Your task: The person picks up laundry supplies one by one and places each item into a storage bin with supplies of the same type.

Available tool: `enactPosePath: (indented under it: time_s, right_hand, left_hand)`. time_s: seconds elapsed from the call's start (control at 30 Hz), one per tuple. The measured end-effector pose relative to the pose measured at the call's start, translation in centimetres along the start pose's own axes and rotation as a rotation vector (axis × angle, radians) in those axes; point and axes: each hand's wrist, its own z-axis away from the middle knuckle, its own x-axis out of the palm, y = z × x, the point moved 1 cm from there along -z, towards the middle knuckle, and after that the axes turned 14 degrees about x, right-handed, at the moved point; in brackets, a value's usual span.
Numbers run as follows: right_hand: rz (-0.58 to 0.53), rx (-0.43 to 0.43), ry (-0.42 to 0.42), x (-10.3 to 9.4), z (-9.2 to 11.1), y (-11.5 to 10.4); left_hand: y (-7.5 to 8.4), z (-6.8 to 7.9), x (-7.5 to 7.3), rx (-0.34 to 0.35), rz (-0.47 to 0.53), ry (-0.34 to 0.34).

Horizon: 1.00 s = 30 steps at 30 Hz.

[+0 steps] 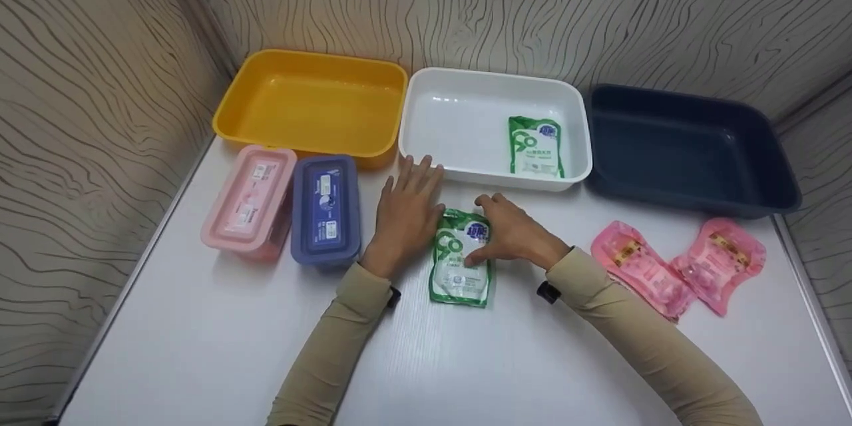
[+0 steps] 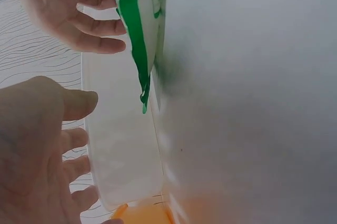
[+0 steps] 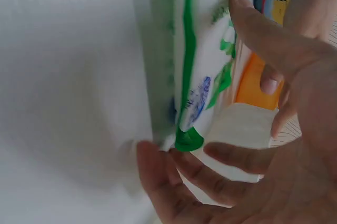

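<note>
A green-and-white refill pouch [image 1: 460, 283] lies on the white table in front of the white basin. My left hand [image 1: 406, 216] is at its left side, fingers straight toward the basin's front rim and thumb close to the pouch's upper left edge. From the other side, my right hand [image 1: 516, 233] spreads over the pouch's right edge. Its thumb [image 3: 253, 23] lies over the printed front, while the other fingers reach around the top corner without a visible grip. A matching pouch [image 1: 536, 150] rests inside the white basin [image 1: 432, 70].
A yellow basin [image 1: 233, 106] stands left of the white one, a dark blue basin [image 1: 692, 203] to its right. Pink [image 1: 246, 203] and blue [image 1: 326, 210] lidded boxes sit at left. Two pink pouches [image 1: 642, 273] lie at right, overlapping. Patterned walls enclose the table's back and sides.
</note>
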Motion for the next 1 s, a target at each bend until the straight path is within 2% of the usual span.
enactPosePath:
  time_s: [0.3, 0.6, 0.73, 0.9, 1.0]
  right_hand:
    - [-0.146, 0.09, 0.006, 1.3, -0.1, 0.2]
    - [-0.295, 0.084, -0.013, 1.7, -0.1, 0.9]
    - [-0.384, 0.139, -0.066, 1.4, -0.2, 1.3]
    - [-0.517, 0.213, -0.18, 0.8, -0.5, 1.8]
    - [-0.573, 0.216, -0.243, 0.2, -0.7, 1.9]
  left_hand:
    - [-0.1, 0.1, 0.1, -0.004, 0.021, 0.016]
    - [-0.1, 0.1, -0.1, -0.01, 0.045, 0.018]
    - [-0.2, 0.1, -0.1, -0.011, 0.05, 0.015]
    - [-0.2, 0.1, 0.0, -0.003, 0.065, 0.02]
    - [-0.2, 0.1, 0.0, 0.004, 0.072, 0.031]
